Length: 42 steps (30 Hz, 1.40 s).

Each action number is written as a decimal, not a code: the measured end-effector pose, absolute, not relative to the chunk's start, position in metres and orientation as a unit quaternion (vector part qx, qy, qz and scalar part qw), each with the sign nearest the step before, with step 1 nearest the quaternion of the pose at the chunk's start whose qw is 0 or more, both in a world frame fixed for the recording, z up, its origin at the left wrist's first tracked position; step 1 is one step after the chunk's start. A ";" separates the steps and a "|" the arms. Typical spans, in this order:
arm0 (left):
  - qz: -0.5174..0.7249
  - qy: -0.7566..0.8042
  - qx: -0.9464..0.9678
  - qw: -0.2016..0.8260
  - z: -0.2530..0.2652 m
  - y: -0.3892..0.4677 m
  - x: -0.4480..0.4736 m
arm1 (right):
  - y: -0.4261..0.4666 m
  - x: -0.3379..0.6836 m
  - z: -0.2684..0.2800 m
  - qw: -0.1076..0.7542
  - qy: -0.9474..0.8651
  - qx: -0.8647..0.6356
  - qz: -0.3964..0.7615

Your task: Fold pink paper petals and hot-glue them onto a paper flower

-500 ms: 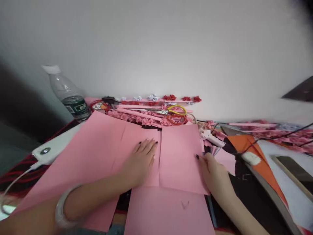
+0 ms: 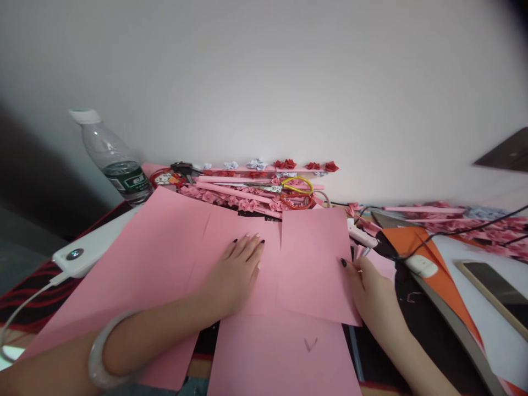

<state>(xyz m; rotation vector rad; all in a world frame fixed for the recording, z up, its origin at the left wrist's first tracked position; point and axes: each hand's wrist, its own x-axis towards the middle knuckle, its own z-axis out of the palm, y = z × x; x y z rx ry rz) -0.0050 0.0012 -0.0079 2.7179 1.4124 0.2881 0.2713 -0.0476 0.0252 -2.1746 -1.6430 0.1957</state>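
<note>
My left hand (image 2: 237, 269) lies flat with fingers stretched out on a pink paper sheet (image 2: 264, 242). Pinched at its right edge by my right hand (image 2: 371, 286) is a smaller rectangle of pink paper (image 2: 315, 264). That rectangle overlaps the sheet under my left hand. A large pink sheet (image 2: 152, 247) spreads out to the left, partly beneath my left forearm. Closer to me is another pink sheet (image 2: 284, 357) with a small V-shaped scrap (image 2: 311, 344) on it.
Scissors (image 2: 289, 187) with yellow and red handles rest among pink paper flowers (image 2: 247, 204) by the wall. At the left are a water bottle (image 2: 124, 165) and a white power bank (image 2: 91, 242). Rightward lie a glue gun (image 2: 363, 235), a mouse (image 2: 421, 266) and a phone (image 2: 495, 291).
My right hand has moved slightly right, drawing the smaller pink rectangle with it and uncovering more of the sheet beneath. My left hand has stayed in place.
</note>
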 end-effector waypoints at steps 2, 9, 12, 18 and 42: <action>0.104 0.459 0.881 0.051 -0.009 0.002 -0.005 | -0.047 0.273 0.027 0.228 -0.584 -0.774 0.085; 0.204 0.502 0.818 0.194 0.023 0.019 -0.023 | -0.040 0.276 0.041 0.302 -0.566 -0.748 0.169; 0.281 0.563 0.744 0.225 0.040 0.035 -0.041 | -0.035 0.269 0.044 0.327 -0.574 -0.722 0.206; 0.354 0.617 0.621 0.329 0.040 0.047 -0.060 | -0.025 0.225 0.042 0.328 -0.593 -0.658 0.328; 0.354 0.574 0.654 0.341 0.046 0.039 -0.078 | -0.005 0.218 0.035 0.348 -0.606 -0.575 0.426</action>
